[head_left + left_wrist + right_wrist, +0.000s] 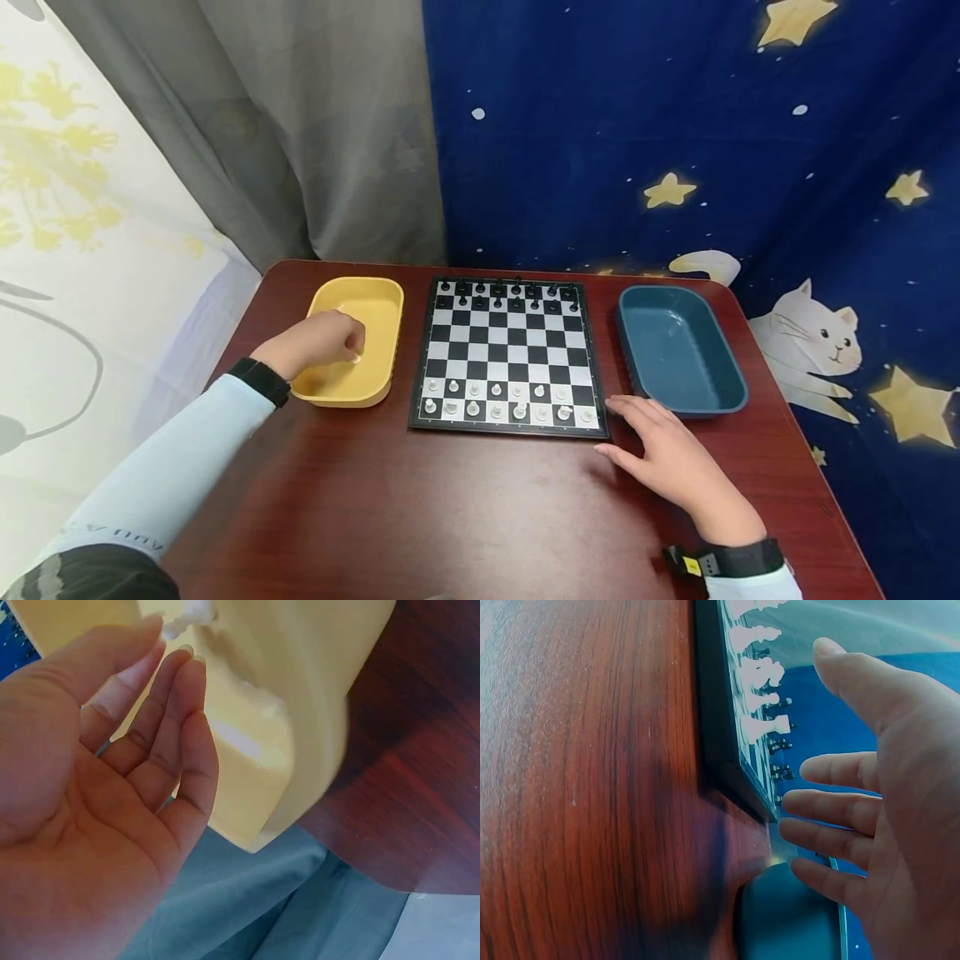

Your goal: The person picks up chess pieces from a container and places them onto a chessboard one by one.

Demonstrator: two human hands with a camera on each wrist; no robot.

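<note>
My left hand (330, 342) hovers over the yellow tray (375, 312) at the table's left. In the left wrist view its fingers (161, 742) are loosely straight, and a white chess piece (187, 613) lies just past the thumb tip inside the yellow tray (300, 667). I cannot see a firm pinch on it. My right hand (667, 458) rests flat on the table beside the front right corner of the chessboard (510, 333). Its fingers (840, 810) are spread and hold nothing. White pieces (517, 408) fill the near rows and black pieces (510, 293) the far rows.
An empty dark blue tray (660, 308) stands right of the board, just beyond my right hand. The red-brown table (420, 508) has bare wood in front of the board. Curtains hang close behind the table.
</note>
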